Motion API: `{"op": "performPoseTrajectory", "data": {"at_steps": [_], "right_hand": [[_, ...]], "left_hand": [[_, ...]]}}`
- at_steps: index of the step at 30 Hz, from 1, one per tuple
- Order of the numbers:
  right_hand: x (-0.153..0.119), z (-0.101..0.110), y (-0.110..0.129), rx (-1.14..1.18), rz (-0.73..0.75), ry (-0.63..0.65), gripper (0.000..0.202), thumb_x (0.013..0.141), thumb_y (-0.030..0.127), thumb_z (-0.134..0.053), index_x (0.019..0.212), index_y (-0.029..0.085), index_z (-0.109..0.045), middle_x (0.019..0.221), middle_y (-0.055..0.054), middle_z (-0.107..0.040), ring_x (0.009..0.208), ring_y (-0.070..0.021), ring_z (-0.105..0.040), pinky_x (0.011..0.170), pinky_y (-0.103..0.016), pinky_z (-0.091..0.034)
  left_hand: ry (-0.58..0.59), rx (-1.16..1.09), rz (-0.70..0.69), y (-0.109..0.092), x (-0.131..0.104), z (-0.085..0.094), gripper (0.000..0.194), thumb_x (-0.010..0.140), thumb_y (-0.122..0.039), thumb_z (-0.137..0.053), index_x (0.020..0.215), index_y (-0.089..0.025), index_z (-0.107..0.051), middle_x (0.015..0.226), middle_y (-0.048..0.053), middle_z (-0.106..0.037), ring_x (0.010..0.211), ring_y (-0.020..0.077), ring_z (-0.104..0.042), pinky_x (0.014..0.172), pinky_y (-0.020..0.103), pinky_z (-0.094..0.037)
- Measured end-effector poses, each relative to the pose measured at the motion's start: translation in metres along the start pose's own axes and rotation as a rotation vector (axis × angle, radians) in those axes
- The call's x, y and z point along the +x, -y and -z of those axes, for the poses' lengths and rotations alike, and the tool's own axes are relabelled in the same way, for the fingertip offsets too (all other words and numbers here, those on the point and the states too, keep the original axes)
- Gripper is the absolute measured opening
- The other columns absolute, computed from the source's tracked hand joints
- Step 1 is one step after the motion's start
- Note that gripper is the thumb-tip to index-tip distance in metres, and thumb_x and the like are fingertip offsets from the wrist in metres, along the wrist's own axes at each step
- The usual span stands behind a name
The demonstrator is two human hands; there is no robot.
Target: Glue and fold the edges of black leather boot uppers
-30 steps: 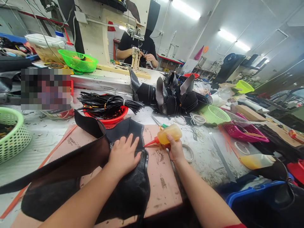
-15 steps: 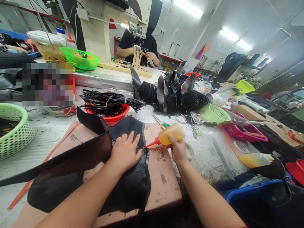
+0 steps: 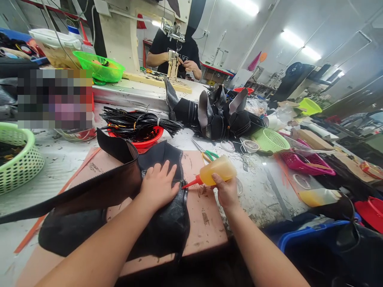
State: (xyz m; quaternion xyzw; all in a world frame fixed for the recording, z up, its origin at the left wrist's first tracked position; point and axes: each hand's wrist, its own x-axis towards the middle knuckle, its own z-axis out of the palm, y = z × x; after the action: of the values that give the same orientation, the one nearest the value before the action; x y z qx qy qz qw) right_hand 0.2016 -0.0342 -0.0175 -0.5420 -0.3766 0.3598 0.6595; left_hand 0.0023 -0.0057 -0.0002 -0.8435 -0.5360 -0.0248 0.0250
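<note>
Under my left hand lies a black leather boot upper, pressed down by spread fingers near its stitched seam. Its long flap with a zipper edge stands up and stretches to the left. My right hand is wrapped round a squeeze bottle of yellowish liquid, tilted to the left. The bottle's red nozzle points at the seam by the upper's right edge, with its tip at or just over the leather. A pinkish board carries the upper.
Scissors with green handles lie behind the bottle. A red bowl holds black strips; several black boot pieces stand behind. A person works at a sewing machine. A blue bin is at lower right.
The red nozzle tip has moved slightly along the seam toward me. The bottle tilts a little flatter, and my left hand stays pressed on the upper.
</note>
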Motion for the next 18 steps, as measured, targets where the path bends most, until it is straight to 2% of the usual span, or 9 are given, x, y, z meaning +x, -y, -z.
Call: {"op": "performPoseTrajectory", "data": {"at_steps": [7,18], "right_hand": [[-0.012,0.004,0.000,0.029,-0.064,0.005,0.037,0.053,0.039,-0.077,0.075,0.014,-0.061,0.064,0.000,-0.059,0.048,-0.0120,-0.054,0.034,-0.020,-0.043],[-0.031,0.008,0.003,0.052,-0.125,-0.065,0.039,0.050,0.039,-0.078,0.073,0.014,-0.060,0.063,0.000,-0.059,0.049,-0.0109,-0.053,0.033,-0.017,-0.039]], "left_hand": [[0.018,0.004,0.000,0.000,0.001,0.000,0.053,0.083,-0.046,-0.038,0.131,-0.021,-0.042,0.137,0.010,-0.039,0.108,0.0286,-0.042,0.087,0.040,-0.032],[0.018,0.006,-0.001,-0.001,0.002,0.000,0.053,0.084,-0.046,-0.038,0.131,-0.021,-0.041,0.138,0.010,-0.039,0.109,0.0288,-0.041,0.086,0.039,-0.032]]}}
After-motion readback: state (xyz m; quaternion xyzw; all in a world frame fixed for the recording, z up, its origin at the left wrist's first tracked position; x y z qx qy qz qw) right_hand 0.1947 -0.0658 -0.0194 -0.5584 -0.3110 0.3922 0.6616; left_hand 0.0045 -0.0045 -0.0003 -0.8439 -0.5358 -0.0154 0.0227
